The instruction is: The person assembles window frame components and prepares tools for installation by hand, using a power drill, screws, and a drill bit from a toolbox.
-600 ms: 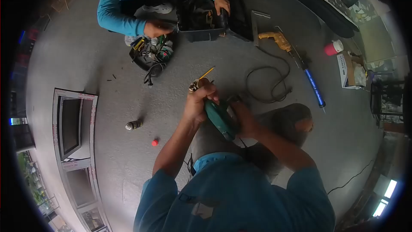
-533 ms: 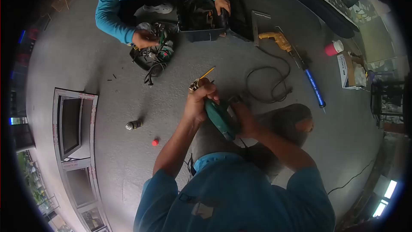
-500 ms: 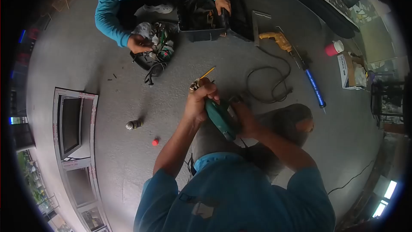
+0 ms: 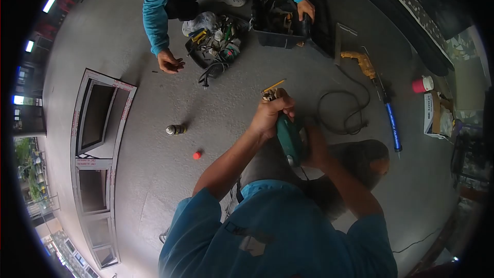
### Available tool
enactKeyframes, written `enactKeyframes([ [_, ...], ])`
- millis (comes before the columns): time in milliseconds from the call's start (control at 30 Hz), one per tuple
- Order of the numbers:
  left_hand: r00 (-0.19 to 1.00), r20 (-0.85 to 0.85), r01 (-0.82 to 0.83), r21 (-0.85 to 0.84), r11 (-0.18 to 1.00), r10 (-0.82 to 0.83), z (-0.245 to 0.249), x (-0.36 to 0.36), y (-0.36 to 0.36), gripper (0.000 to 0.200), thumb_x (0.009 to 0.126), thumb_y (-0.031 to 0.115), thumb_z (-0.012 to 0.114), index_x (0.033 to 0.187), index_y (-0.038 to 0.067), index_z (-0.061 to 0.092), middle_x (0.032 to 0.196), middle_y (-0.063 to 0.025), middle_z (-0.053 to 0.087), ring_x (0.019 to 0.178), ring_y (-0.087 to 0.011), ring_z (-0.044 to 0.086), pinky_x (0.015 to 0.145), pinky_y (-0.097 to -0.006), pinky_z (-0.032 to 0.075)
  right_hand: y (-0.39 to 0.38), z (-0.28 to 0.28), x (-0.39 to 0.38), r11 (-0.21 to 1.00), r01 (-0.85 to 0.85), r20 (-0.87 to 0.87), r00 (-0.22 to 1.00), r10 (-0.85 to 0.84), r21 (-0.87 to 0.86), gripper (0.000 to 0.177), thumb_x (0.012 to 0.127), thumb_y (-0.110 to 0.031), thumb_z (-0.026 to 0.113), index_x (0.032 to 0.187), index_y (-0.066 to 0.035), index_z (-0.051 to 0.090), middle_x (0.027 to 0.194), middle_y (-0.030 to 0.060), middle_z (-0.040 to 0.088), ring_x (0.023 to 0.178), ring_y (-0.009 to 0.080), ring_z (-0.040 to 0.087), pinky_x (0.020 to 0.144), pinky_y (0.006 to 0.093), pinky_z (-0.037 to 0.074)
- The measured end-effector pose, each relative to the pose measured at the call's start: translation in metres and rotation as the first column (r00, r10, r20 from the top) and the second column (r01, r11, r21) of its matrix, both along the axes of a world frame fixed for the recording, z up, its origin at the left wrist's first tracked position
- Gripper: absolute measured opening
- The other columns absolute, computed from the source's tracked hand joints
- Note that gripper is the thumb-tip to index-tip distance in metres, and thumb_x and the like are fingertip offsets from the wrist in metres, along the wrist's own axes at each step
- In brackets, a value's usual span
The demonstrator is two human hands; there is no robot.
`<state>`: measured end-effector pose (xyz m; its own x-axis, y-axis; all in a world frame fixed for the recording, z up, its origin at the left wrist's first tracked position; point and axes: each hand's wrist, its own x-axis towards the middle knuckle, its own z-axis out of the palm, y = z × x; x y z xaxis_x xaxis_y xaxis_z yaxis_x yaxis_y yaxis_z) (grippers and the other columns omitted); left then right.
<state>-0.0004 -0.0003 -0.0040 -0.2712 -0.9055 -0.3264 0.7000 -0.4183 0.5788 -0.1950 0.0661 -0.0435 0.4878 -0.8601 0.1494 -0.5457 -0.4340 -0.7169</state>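
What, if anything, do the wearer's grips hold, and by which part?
A green tool: left grip at its far end, right grip at the right side; yellow stick: unclear.

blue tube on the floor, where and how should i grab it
Probably best around the middle of the blue tube, from above, gripping across its long sides: it is straight, slim and lies with bare floor on either side. Avoid the thin nozzle.

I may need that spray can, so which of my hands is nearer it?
Left. Your left hand, by the green tool, is right of the spray can; your right hand, on the tool's far side, is farther right.
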Motion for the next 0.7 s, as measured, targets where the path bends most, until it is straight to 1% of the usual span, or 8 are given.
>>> enactKeyframes([
  [100,1.000,0.028,-0.009,-0.006,1.000,0.010,-0.001,0.001,0.001,0.021,0.079,0.008,0.064,0.068,0.012,0.047,0.062,0.0000,0.046,0.061,-0.0144,0.055,0.053,-0.0276,0.047,0.000,0.005,0.002,0.998,0.015,-0.017,1.000,-0.016,-0.061,0.073,0.070,-0.027,0.076,0.129,0.001,0.043,0.109,0.0215,0.055,0.098,0.0390,0.055,0.085,0.0464,0.043],
  [167,1.000,0.011,-0.013,0.007,1.000,0.013,-0.002,0.001,-0.001,0.021,0.079,0.008,0.064,0.068,0.012,0.047,0.063,0.0000,0.046,0.060,-0.0143,0.055,0.053,-0.0275,0.047,0.000,0.007,0.005,0.999,0.025,0.041,0.999,-0.026,0.024,0.064,0.076,-0.027,0.072,0.126,0.002,0.044,0.108,0.0218,0.055,0.098,0.0394,0.055,0.085,0.0466,0.043],
  [200,1.000,0.029,-0.006,-0.005,1.000,0.007,-0.003,0.003,-0.003,0.021,0.079,0.008,0.064,0.068,0.012,0.047,0.063,0.0001,0.047,0.060,-0.0142,0.055,0.053,-0.0275,0.047,-0.002,0.008,0.009,0.999,0.024,0.044,0.999,-0.025,0.021,0.064,0.076,-0.027,0.072,0.126,0.002,0.044,0.108,0.0218,0.055,0.098,0.0394,0.055,0.085,0.0466,0.043],
  [267,0.999,0.047,0.001,-0.012,1.000,-0.001,-0.007,0.005,-0.003,0.021,0.079,0.008,0.064,0.068,0.012,0.047,0.063,0.0001,0.047,0.060,-0.0142,0.055,0.052,-0.0275,0.047,-0.001,0.010,0.016,0.993,0.073,0.159,0.983,-0.087,0.090,0.054,0.082,-0.027,0.067,0.122,0.001,0.044,0.107,0.0219,0.055,0.098,0.0398,0.055,0.085,0.0467,0.043],
  [400,1.000,0.000,-0.001,0.008,1.000,0.001,-0.012,0.004,-0.004,0.019,0.080,0.009,0.064,0.070,0.012,0.048,0.064,0.0003,0.046,0.062,-0.0144,0.055,0.054,-0.0274,0.046,0.002,0.009,0.014,0.994,0.102,0.150,0.983,-0.107,0.043,0.053,0.082,-0.026,0.067,0.121,0.000,0.044,0.109,0.0218,0.054,0.101,0.0397,0.054,0.088,0.0460,0.042],
  [467,1.000,-0.017,0.009,0.014,1.000,-0.009,-0.013,0.003,-0.003,0.018,0.079,0.009,0.063,0.071,0.012,0.048,0.064,0.0002,0.046,0.063,-0.0146,0.055,0.055,-0.0275,0.046,0.001,-0.001,0.008,0.994,0.075,0.026,0.997,-0.073,-0.077,0.059,0.076,-0.026,0.072,0.122,-0.001,0.044,0.111,0.0212,0.053,0.104,0.0399,0.053,0.090,0.0454,0.041],
  [533,0.999,-0.041,-0.002,0.065,0.998,0.005,-0.014,0.003,-0.003,0.016,0.079,0.008,0.063,0.074,0.012,0.049,0.065,-0.0004,0.046,0.064,-0.0153,0.054,0.057,-0.0279,0.046,0.002,-0.004,0.007,0.995,0.086,0.023,0.996,-0.084,-0.054,0.060,0.074,-0.025,0.073,0.121,-0.001,0.045,0.112,0.0211,0.053,0.104,0.0399,0.052,0.091,0.0454,0.041],
  [700,1.000,-0.021,0.003,0.088,0.996,-0.001,-0.024,0.002,-0.002,0.015,0.078,0.009,0.064,0.075,0.011,0.049,0.065,-0.0007,0.045,0.064,-0.0158,0.054,0.058,-0.0284,0.046,0.002,-0.010,0.005,0.996,0.079,-0.002,0.997,-0.079,0.030,0.062,0.069,-0.022,0.074,0.120,-0.002,0.047,0.112,0.0207,0.053,0.105,0.0400,0.052,0.092,0.0457,0.041],
])
